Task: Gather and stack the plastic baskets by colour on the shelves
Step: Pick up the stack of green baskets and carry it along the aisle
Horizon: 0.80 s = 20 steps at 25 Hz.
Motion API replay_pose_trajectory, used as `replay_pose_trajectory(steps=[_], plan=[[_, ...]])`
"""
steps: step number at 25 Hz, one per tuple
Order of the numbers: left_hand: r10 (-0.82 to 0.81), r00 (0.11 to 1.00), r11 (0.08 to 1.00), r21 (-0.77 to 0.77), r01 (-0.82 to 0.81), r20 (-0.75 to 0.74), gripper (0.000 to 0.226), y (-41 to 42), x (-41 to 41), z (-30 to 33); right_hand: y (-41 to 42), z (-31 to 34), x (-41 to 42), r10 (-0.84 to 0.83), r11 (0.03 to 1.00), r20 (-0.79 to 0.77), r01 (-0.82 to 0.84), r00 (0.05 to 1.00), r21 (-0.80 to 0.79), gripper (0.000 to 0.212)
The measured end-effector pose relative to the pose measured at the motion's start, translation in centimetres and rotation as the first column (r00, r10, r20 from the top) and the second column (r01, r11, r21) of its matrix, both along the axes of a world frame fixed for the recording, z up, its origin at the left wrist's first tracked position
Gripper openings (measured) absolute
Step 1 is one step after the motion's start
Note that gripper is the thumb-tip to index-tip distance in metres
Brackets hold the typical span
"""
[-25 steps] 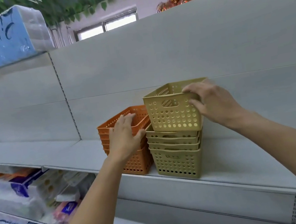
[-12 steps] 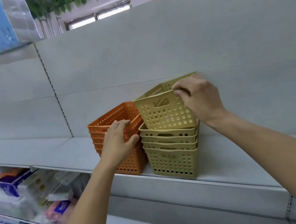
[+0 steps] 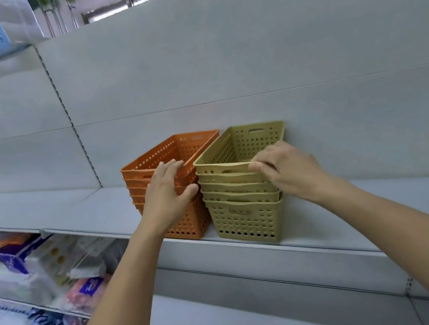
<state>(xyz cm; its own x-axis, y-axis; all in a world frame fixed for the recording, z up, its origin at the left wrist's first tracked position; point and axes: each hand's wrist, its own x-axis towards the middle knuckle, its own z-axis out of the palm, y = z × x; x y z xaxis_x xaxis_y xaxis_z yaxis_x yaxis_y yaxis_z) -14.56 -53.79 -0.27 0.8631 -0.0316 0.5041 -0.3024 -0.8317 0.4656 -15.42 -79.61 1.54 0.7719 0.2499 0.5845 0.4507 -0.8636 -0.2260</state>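
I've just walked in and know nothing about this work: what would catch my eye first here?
Two neat stacks of perforated baskets side by side on a grey shelf: the orange stack left, the olive-yellow stack right. The left hand rests on the orange stack; the right hand touches the olive-yellow stack's top rim.

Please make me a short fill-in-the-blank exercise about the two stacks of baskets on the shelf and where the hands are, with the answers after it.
1. The orange stack stands to the ___ of the yellow stack.
2. The left hand rests on the ___ stack.
3. The right hand is at the rim of the ___ basket of the yellow stack.
4. Both stacks stand on a grey ___.

Answers: left; orange; top; shelf
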Motion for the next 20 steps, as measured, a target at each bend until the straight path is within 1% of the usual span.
replay_pose_trajectory(steps=[1,3,5,7,9,10,12,13,14,15,17,18,19,20], plan=[[0.003,1.0,1.0,0.002,-0.003,-0.001,0.064,-0.1,0.0,-0.1,-0.4,-0.3,-0.1,0.014,1.0,-0.077,-0.016,0.997,-0.02,0.033],[0.028,1.0,0.999,0.042,-0.028,0.001,0.064,-0.1,0.4,-0.3,-0.8,-0.6,-0.4,0.018,0.997,-0.111,-0.026,0.994,-0.069,0.046],[0.079,0.997,0.993,0.091,-0.081,0.024,0.061,0.2,0.8,-0.4,-0.8,-0.8,-0.5,0.028,0.996,-0.088,-0.035,0.996,-0.078,0.055],[0.111,0.99,0.993,0.037,-0.114,0.091,0.057,0.4,0.7,-0.2,-0.9,-1.2,-0.6,0.039,0.999,-0.026,-0.039,0.999,-0.009,0.056],[0.068,0.98,0.997,-0.053,-0.059,0.189,0.052,-0.5,0.0,0.0,-1.6,-1.6,-0.7,0.025,0.997,-0.004,-0.025,1.0,0.073,0.056],[0.016,0.976,0.999,-0.053,-0.004,0.216,0.052,-1.3,-0.4,0.0,-1.8,-1.8,-0.8,0.02,0.997,-0.016,-0.019,1.0,0.078,0.056],[-0.089,0.975,0.996,-0.012,0.093,0.204,0.052,-2.9,-1.1,-0.2,-2.0,-1.6,-1.0,-0.023,1.0,-0.046,0.024,0.999,0.002,0.051],[-0.123,0.974,0.991,-0.024,0.13,0.188,0.051,-3.4,-1.3,-0.5,-2.0,-1.2,-0.9,-0.06,0.997,-0.054,0.057,0.997,-0.053,0.047],[-0.146,0.973,0.984,-0.077,0.162,0.179,0.05,-3.8,-1.6,-0.7,-2.1,-0.8,-0.9,-0.092,0.991,-0.054,0.086,0.994,-0.1,0.044],[-0.162,0.973,0.968,-0.165,0.189,0.166,0.049,-3.9,-1.6,-1.0,-2.3,-0.4,-1.0,-0.11,0.986,-0.061,0.102,0.992,-0.13,0.04],[-0.205,0.976,0.89,-0.399,0.219,0.078,0.053,-4.3,-2.0,-1.0,-3.7,0.2,-1.5,-0.096,0.99,-0.092,0.085,0.991,-0.117,0.032],[-0.251,0.968,0.82,-0.53,0.214,0.002,0.059,-4.6,-2.0,-1.1,-4.8,0.4,-1.9,-0.063,0.996,-0.128,0.054,0.99,-0.069,0.034],[-0.323,0.942,0.728,-0.659,0.187,-0.089,0.066,-5.2,-2.0,-1.0,-6.0,0.6,-2.3,-0.005,0.999,-0.179,0.012,0.984,0.039,0.037],[-0.419,0.888,0.627,-0.768,0.132,-0.19,0.076,-5.8,-1.8,-0.8,-7.0,0.7,-2.9,0.074,0.972,-0.224,-0.02,0.972,0.233,0.04]])
